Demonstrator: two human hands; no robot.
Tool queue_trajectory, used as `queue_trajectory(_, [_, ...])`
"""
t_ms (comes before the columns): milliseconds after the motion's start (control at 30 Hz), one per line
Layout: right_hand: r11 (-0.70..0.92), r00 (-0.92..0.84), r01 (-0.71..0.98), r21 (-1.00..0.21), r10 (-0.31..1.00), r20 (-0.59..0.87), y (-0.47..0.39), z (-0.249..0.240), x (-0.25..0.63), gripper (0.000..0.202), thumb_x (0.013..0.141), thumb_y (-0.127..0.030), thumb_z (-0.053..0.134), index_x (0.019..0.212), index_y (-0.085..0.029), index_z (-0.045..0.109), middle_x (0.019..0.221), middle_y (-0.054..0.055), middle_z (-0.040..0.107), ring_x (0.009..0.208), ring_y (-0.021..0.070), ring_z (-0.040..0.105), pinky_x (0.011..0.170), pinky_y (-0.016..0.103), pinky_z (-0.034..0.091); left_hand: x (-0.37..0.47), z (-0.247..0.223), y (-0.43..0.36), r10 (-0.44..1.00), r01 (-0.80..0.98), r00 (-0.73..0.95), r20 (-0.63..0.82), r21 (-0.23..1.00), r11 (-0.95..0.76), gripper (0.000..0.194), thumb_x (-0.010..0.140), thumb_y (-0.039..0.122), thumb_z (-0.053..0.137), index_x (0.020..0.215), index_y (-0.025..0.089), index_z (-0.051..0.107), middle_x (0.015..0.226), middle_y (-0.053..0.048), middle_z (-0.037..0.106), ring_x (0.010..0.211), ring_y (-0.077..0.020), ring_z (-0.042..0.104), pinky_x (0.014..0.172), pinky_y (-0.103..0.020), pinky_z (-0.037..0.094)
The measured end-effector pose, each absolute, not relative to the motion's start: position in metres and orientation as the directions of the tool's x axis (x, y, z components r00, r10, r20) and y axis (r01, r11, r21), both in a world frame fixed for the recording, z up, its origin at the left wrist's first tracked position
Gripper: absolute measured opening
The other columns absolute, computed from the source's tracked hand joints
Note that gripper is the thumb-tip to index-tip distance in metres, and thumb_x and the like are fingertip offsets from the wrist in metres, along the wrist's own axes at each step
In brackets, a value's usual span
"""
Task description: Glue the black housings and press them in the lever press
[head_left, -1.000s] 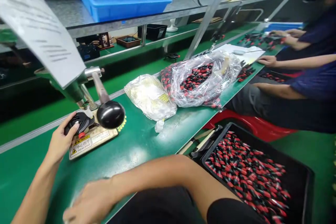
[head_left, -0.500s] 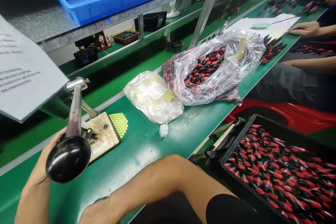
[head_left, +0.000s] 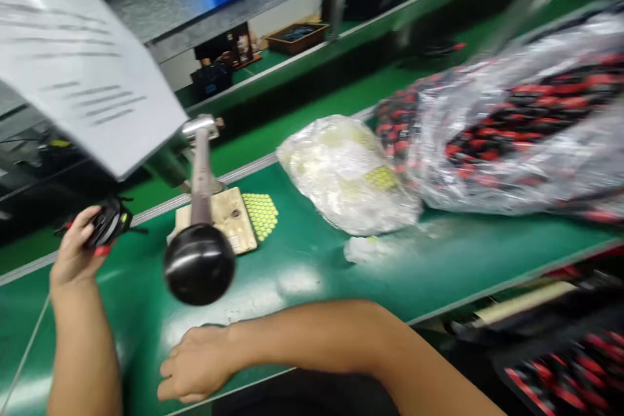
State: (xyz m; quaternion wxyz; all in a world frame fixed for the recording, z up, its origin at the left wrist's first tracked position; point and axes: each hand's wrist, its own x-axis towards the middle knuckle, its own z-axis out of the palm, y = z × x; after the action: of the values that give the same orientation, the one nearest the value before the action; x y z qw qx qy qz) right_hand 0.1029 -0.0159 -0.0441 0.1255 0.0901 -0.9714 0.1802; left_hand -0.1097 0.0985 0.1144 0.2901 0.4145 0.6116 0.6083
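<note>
My left hand (head_left: 78, 253) is closed round a black-and-red plastic part (head_left: 108, 224) with thin prongs and a small yellow-green dot. It is raised at the left of a hand press, whose black ball knob (head_left: 199, 265) points toward me. Under the lever is the press's cream base (head_left: 238, 214). Yellow-green round stickers (head_left: 260, 211) lie in a sheet against the base's right edge. My right hand (head_left: 197, 364) rests near the table's front edge with its fingers curled under; whatever they may hold is hidden.
On the green table (head_left: 302, 279) lie a clear bag (head_left: 341, 175) with yellowish contents, a crumpled white piece (head_left: 361, 250) and a large bag of red-and-black parts (head_left: 517, 136). A printed sheet (head_left: 97, 71) hangs upper left. A bin of red-and-black parts (head_left: 570, 364) stands lower right.
My left hand has come out from behind the press to the left, and the black-and-red part now shows in it. The view has swung left; my right hand shows more fully.
</note>
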Motion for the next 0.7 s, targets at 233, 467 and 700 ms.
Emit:
queue_trajectory(233, [0.943,-0.965,-0.178,-0.282,-0.112,0.237,-0.02,-0.035,0.119,0.017,0.104,-0.03,0.057,0.111,-0.022,0.07,0.103,0.001,0.074,0.085,0.0175,0.07,0.057,0.032,0.039,-0.154,0.077,0.116,0.813,0.006,-0.582,0.003,1.0,0.001,0.041,0.07,0.025,0.079,0.11,0.021,0.068,0.086,0.002,0.07,0.057,-0.0094,0.059,0.043,-0.016,0.042])
queue_trajectory(467, [0.948,-0.982,-0.151,-0.28,-0.111,0.155,-0.02,-0.019,0.124,0.021,0.107,-0.031,0.053,0.115,-0.021,0.07,0.107,0.001,0.074,0.089,0.017,0.069,0.062,0.033,0.041,-0.17,0.035,0.109,0.924,0.113,-0.373,-0.084,0.984,0.135,0.072,0.054,0.031,0.103,0.119,0.016,0.076,0.114,-0.011,0.078,0.089,-0.0208,0.072,0.068,-0.026,0.059])
queue_trajectory(700, [0.942,-0.987,-0.151,-0.301,-0.125,0.101,-0.019,-0.021,0.122,0.025,0.109,-0.031,0.049,0.121,-0.022,0.069,0.109,0.002,0.073,0.093,0.0174,0.069,0.056,0.032,0.037,-0.172,0.015,0.148,0.867,0.257,-0.437,0.241,0.957,-0.136,0.081,0.057,0.038,0.1,0.129,0.019,0.069,0.131,-0.01,0.074,0.12,-0.0273,0.069,0.103,-0.039,0.059])
